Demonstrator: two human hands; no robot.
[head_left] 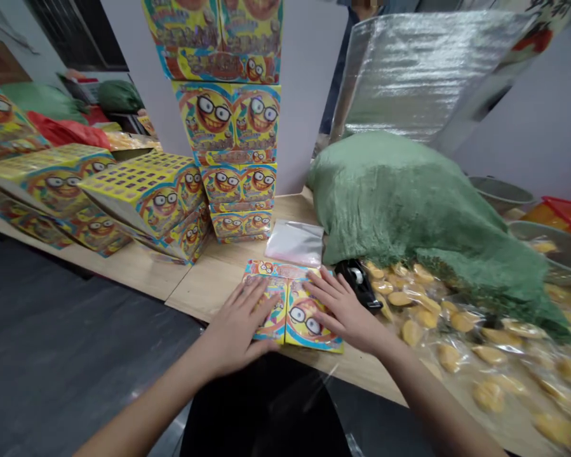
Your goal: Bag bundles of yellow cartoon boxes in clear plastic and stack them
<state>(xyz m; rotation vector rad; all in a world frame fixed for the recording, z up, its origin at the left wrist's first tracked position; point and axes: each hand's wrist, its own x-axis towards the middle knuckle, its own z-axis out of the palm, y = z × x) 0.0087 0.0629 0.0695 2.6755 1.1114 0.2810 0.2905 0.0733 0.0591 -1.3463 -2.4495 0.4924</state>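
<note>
A flat yellow and blue cardboard display box (309,324) printed with cartoon faces in glasses lies at the table's front edge. My left hand (240,320) rests on its left part with fingers stretched out. On the right part lies my right hand (345,308), its fingers spread over the print. Neither hand grips anything. Just behind the box is a stack of clear plastic bags (295,242). A black tape dispenser (359,285) stands right beside my right hand.
Tall stacked cartoon boxes (232,120) rise behind. More boxes with punched tops (147,181) line the left. A green woven sack (409,197) bulges at the right, with many wrapped yellow pieces (450,355) spilled before it. A grey basin (547,247) stands far right.
</note>
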